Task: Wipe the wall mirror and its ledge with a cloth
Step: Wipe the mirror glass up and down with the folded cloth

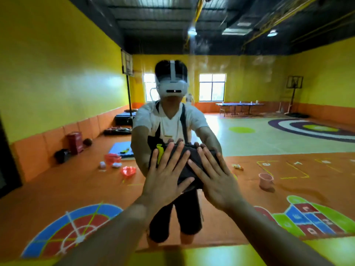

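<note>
The wall mirror [57,83] fills nearly the whole view, and a large hall is reflected in it. The wiping of the glass is judged to be the step in hand.

On the left, the left hand [166,175] is laid flat, its fingers straight and spread, and nothing is grasped by it. It is pressed onto the dark cloth [190,174]. The cloth is bunched against the glass at about chest height, near the middle of the mirror, and is pinned there by both palms. On the right, the right hand [218,182] is likewise flat and released, with its fingers fanned over the cloth's right half.

For a clean result, even pressure is best applied through both palms, so that the cloth is not dragged out from under one hand. The bunched folds are better spread flat, so that more of the fabric meets the glass. Overlapping passes are advised, worked from the top downward, so that no streaks are left between them. Faint smears seem to be visible high on the glass, and these should be reached.

The yellow strip [343,248] along the bottom edge is taken to be the ledge. It is best wiped last, since loosened dust is likely to be caught there.
</note>
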Action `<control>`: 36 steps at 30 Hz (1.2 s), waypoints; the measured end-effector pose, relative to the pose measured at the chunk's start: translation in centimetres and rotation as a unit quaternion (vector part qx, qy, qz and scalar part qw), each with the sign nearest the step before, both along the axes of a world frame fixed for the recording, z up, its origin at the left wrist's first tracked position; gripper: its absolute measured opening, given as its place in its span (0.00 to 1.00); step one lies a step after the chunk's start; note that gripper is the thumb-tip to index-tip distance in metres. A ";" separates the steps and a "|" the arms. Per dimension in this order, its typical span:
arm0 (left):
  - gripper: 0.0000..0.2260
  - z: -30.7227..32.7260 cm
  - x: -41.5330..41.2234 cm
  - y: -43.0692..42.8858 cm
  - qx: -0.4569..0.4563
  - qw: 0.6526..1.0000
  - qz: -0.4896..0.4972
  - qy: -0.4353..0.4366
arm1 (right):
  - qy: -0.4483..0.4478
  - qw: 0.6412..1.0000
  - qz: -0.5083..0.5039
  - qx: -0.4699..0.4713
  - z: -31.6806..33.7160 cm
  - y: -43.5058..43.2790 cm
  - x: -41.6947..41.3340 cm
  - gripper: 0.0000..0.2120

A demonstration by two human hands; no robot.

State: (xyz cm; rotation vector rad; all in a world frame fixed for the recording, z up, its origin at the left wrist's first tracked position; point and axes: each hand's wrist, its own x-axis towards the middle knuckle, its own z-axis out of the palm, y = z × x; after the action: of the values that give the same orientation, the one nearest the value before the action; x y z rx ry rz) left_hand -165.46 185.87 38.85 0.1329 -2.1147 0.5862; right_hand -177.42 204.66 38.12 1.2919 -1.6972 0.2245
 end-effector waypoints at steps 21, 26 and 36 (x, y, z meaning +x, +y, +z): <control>0.34 39.9 -3.6 -0.7 -0.048 0.985 0.014 0.165 | 0.100 0.986 -0.039 -0.125 40.5 -2.8 -2.6 0.30; 0.36 48.1 -3.4 0.0 -0.021 0.989 0.026 0.147 | 0.079 0.988 -0.080 -0.110 48.9 -1.9 -1.3 0.33; 0.28 46.2 -3.5 0.0 0.002 0.976 -0.015 0.216 | 0.024 0.964 -0.051 -0.261 45.8 -6.6 0.7 0.27</control>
State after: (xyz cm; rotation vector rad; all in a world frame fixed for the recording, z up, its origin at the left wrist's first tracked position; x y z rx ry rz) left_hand -168.91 185.88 85.05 0.2110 -1.6925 0.4840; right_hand -176.67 198.06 83.88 0.8089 -1.5213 0.5346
